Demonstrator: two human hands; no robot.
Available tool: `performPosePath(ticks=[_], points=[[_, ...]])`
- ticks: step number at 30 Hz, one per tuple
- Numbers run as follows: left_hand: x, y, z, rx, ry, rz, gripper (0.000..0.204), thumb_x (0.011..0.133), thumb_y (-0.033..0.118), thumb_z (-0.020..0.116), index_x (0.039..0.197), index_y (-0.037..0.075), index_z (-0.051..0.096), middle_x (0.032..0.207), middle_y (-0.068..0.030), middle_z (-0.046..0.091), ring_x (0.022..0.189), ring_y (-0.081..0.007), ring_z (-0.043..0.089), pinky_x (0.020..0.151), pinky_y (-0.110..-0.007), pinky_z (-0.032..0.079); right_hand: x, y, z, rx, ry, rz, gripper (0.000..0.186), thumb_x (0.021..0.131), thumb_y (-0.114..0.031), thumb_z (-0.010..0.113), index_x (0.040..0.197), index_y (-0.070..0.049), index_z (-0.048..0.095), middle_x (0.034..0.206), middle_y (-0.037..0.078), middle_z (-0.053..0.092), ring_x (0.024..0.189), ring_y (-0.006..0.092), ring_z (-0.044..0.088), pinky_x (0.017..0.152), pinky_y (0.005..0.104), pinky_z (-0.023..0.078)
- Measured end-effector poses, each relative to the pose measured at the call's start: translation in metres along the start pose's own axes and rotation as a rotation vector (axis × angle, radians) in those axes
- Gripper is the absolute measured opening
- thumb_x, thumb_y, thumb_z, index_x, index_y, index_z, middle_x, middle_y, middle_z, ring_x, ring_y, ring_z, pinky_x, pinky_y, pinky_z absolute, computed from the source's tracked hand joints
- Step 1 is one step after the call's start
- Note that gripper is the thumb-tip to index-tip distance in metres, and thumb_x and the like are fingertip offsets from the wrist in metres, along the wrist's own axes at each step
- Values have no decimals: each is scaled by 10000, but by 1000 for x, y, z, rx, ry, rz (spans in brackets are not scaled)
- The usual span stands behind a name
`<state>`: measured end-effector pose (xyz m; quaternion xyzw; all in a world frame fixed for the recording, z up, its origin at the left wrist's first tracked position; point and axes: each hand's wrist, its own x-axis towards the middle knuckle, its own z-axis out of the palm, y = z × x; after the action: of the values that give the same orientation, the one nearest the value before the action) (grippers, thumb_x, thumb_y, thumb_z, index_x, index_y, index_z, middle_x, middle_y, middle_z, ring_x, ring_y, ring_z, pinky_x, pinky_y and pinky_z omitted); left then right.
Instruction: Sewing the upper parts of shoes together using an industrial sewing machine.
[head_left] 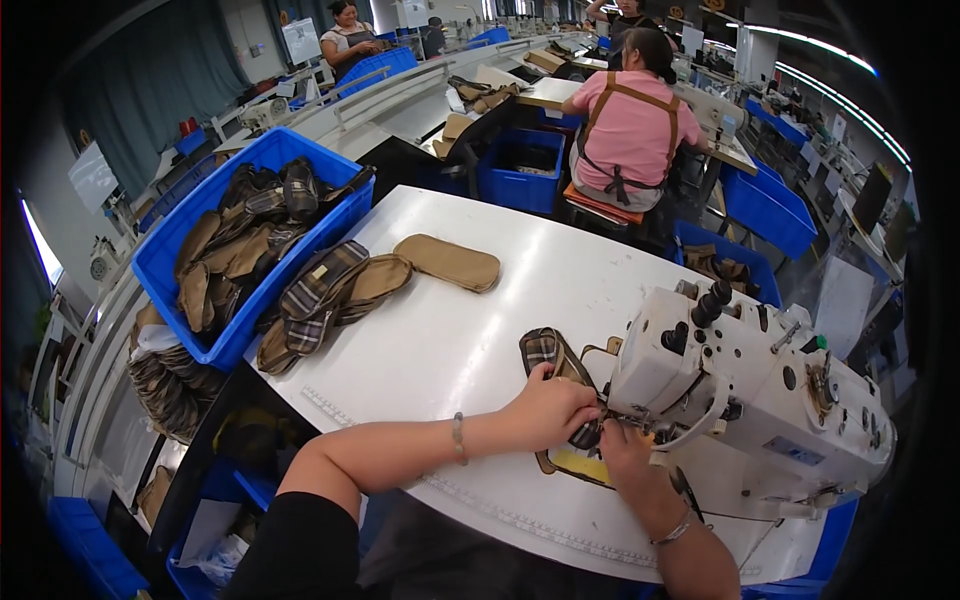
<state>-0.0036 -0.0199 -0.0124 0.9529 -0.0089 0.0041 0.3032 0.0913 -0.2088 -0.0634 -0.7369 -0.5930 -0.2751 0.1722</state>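
A white sewing machine stands at the right of a white worktable. My left hand, a bracelet on its wrist, grips a plaid-and-tan fabric piece just left of the machine's head. My right hand is closed at the dark lower end of the same piece, by the needle area, where its fingertips are partly hidden. A yellow plate shows beneath my hands. Loose plaid and tan pieces lie at the table's left, beside a flat tan piece.
A blue bin full of fabric pieces sits at the left, above bundled pieces. More blue bins are beyond the table. A seated co-worker in pink faces away; two others are farther back among machines.
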Motion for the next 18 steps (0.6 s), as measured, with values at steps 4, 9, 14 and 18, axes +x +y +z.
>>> performPosePath(ticks=[4, 9, 14, 18], points=[[-9, 3, -3, 159, 411, 241, 177, 904, 247, 663, 1026, 118, 670, 968, -36, 625, 990, -243, 591, 1040, -571, 305, 1, 0, -4, 7, 45, 14, 138, 760, -46, 631, 895, -30, 657, 843, 119, 666, 806, 297, 679, 755, 449, 532], [-23, 11, -22, 247, 111, 456, 365, 815, 244, 730, 1102, 35, 644, 1002, -66, 597, 994, -229, 574, 1063, -479, 352, -7, 1, 5, 7, 52, 26, 173, 755, -41, 637, 924, -28, 670, 879, 135, 684, 835, 305, 687, 770, 473, 528], [-23, 4, -15, 434, 70, 464, 494, 761, 210, 740, 1201, 18, 621, 1015, -55, 599, 994, -224, 572, 1048, -439, 377, 0, -6, -12, 82, -100, 98, 182, 788, -29, 633, 965, -21, 676, 918, 143, 696, 851, 308, 692, 795, 476, 533], [-14, 5, -13, 417, 97, 512, 524, 719, 161, 726, 1224, 60, 634, 1076, -49, 594, 1056, -224, 572, 1005, -423, 410, -16, -3, -2, 346, -68, 280, 202, 806, -38, 634, 1001, -18, 681, 953, 144, 703, 872, 308, 698, 793, 467, 544]])
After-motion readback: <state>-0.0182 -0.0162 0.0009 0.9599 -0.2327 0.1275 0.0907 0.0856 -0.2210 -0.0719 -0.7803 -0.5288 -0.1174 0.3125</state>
